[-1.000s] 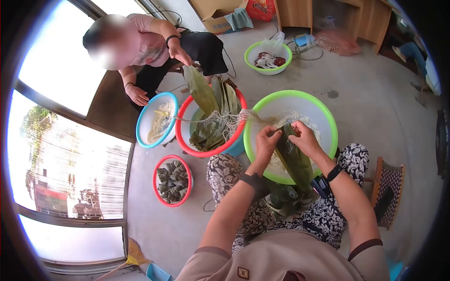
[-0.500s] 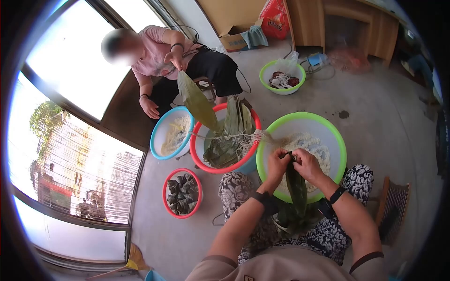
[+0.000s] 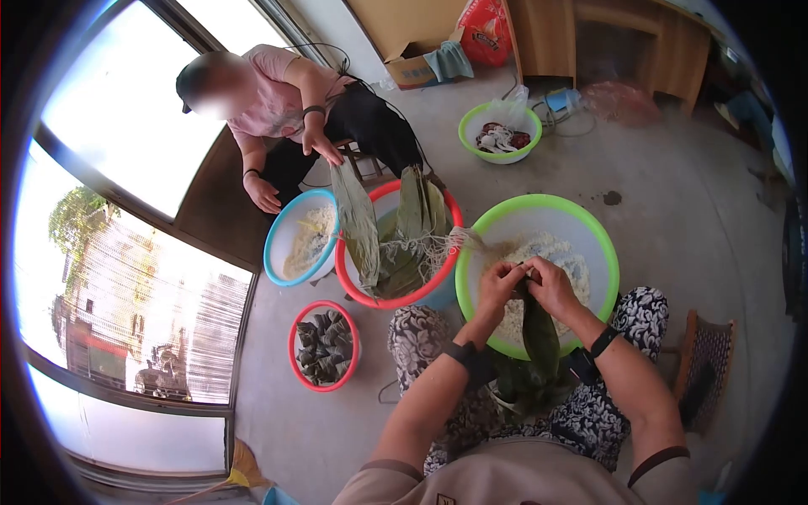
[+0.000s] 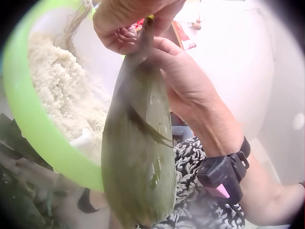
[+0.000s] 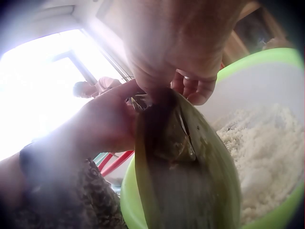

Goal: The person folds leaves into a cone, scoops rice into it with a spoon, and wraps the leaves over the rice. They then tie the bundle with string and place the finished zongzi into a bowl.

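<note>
In the head view, my left hand (image 3: 498, 293) and right hand (image 3: 553, 290) meet over the near side of a green-rimmed basin (image 3: 612, 282) of white rice (image 3: 575, 269). Their fingertips pinch the gathered top of a long green leaf (image 3: 541, 337), which hangs down toward my lap. The left wrist view shows the leaf (image 4: 138, 152) broad below and narrow at the pinch. From the right wrist, the leaf (image 5: 195, 191) curves into a hollow trough under the fingers. More dark leaves (image 3: 523, 391) lie at my lap.
Across from me a seated person (image 3: 282, 93) holds a leaf (image 3: 357, 223) over a red-rimmed basin (image 3: 459, 220) of leaves and string. Nearby stand a blue-rimmed bowl (image 3: 268, 252) of rice and a red-rimmed bowl (image 3: 292, 345) of wrapped leaf dumplings (image 3: 326, 347). A stool (image 3: 705, 370) is at right.
The leaf between my hands was spread wider; its top is now gathered and folded narrow. The other person's leaf has come down and swung upright over the red-rimmed basin. The head view has shifted.
</note>
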Demonstrator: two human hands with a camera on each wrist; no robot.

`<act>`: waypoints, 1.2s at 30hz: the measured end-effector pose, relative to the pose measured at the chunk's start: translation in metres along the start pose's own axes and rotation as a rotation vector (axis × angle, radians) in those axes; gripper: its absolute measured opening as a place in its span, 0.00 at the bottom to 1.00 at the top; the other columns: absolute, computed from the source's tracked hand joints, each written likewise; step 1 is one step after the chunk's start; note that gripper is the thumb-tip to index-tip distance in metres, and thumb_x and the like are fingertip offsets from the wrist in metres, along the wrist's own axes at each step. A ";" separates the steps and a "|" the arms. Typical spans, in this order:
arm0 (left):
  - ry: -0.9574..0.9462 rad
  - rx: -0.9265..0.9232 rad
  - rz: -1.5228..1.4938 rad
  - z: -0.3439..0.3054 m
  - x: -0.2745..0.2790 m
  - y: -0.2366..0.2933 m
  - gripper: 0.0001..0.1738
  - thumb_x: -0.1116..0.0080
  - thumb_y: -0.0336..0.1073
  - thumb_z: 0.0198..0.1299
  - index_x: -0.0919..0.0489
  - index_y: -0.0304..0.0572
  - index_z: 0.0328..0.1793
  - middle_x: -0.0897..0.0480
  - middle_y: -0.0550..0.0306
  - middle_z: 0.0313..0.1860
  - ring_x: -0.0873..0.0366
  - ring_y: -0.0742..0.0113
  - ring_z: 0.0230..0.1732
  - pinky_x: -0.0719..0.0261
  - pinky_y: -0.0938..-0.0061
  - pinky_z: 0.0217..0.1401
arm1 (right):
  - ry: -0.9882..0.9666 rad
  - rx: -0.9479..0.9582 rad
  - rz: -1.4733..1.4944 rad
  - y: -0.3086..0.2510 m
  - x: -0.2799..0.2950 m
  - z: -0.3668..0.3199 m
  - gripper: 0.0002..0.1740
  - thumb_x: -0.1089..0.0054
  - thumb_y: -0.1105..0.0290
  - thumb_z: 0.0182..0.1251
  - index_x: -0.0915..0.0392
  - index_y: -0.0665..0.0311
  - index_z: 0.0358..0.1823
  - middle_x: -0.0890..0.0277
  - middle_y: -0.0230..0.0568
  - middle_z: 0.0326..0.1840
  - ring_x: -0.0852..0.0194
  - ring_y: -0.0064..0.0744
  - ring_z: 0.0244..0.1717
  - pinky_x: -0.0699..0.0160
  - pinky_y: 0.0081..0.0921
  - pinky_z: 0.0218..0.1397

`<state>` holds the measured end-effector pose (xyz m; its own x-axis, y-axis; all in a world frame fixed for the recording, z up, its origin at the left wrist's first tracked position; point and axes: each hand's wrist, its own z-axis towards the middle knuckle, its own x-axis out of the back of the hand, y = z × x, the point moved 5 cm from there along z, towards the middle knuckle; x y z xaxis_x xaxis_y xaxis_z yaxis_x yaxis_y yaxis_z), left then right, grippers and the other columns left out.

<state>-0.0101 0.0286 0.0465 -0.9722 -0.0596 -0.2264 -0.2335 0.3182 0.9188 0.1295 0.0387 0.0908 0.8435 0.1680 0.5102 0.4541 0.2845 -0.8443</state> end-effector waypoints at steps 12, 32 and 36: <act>-0.272 -0.106 -0.260 -0.003 -0.022 0.016 0.23 0.47 0.26 0.65 0.28 0.42 0.67 0.22 0.61 0.54 0.23 0.71 0.52 0.22 0.70 0.54 | 0.010 -0.334 0.799 0.038 0.006 0.012 0.19 0.37 0.68 0.60 0.25 0.68 0.51 0.23 0.38 0.41 0.25 0.26 0.42 0.27 0.23 0.46; -0.116 -0.056 -0.439 0.002 -0.023 -0.004 0.16 0.46 0.33 0.69 0.26 0.40 0.61 0.18 0.58 0.45 0.19 0.73 0.42 0.15 0.75 0.44 | -0.100 -0.389 0.696 0.006 0.013 0.006 0.21 0.44 0.51 0.68 0.21 0.63 0.45 0.24 0.30 0.35 0.26 0.20 0.32 0.27 0.20 0.32; -0.096 -0.072 -0.371 -0.005 -0.025 0.004 0.19 0.48 0.37 0.71 0.28 0.39 0.64 0.18 0.57 0.48 0.18 0.69 0.45 0.16 0.74 0.46 | -0.066 -0.389 0.638 0.015 0.010 0.006 0.20 0.46 0.52 0.71 0.21 0.63 0.47 0.22 0.30 0.36 0.24 0.19 0.34 0.26 0.20 0.37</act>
<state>0.0133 0.0270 0.0570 -0.8160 -0.0680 -0.5740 -0.5731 0.2243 0.7882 0.1430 0.0507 0.0841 0.9637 0.2480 -0.0992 -0.0383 -0.2394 -0.9702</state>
